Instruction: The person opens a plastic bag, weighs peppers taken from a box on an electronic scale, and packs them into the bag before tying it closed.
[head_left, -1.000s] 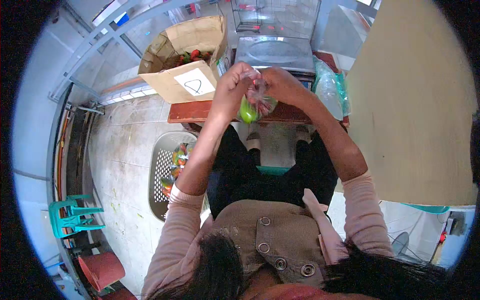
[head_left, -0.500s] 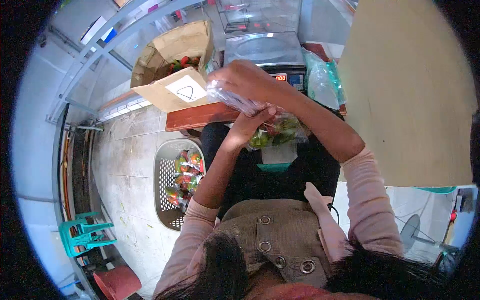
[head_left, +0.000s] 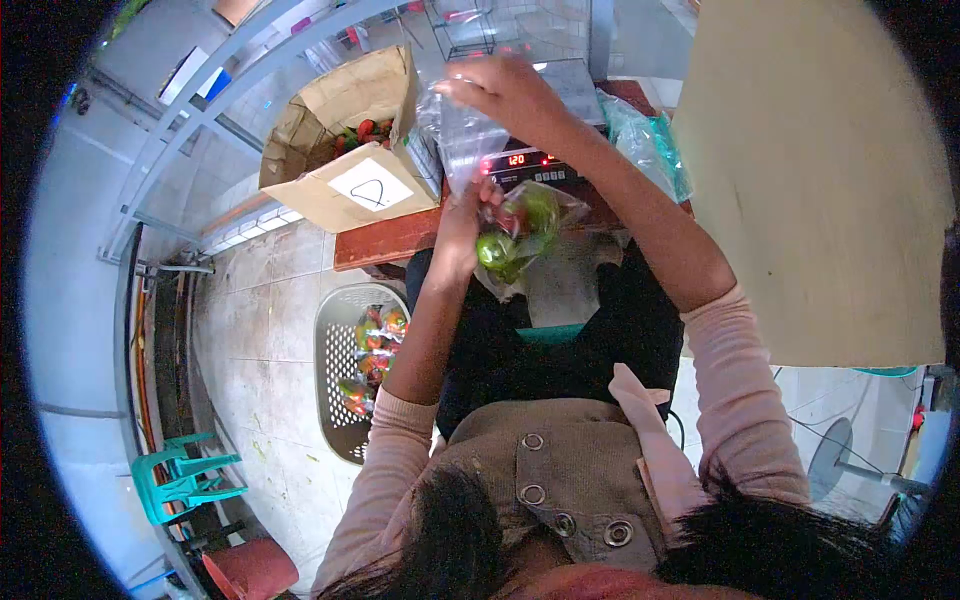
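A clear plastic bag (head_left: 533,218) with green and reddish peppers in it hangs over my lap. My left hand (head_left: 464,218) is closed round the bag's neck, just above the peppers. From there the empty upper part of the bag stretches up and away to my right hand (head_left: 512,98), whose fingers are closed on its top end. Behind the bag stands a digital scale (head_left: 560,172) with lit red digits. My right hand and forearm cover much of its metal plate.
Left of the scale stands an open cardboard box (head_left: 322,203) with red peppers. A grey basket (head_left: 330,400) on the floor holds several bagged peppers. Plastic bags (head_left: 640,140) lie right of the scale. A large tan board (head_left: 820,200) stands at the right.
My right hand has moved up and away, drawing the bag's top out straight. My left hand has shifted up and left, and the peppers have risen with it. The scale's digits have changed.
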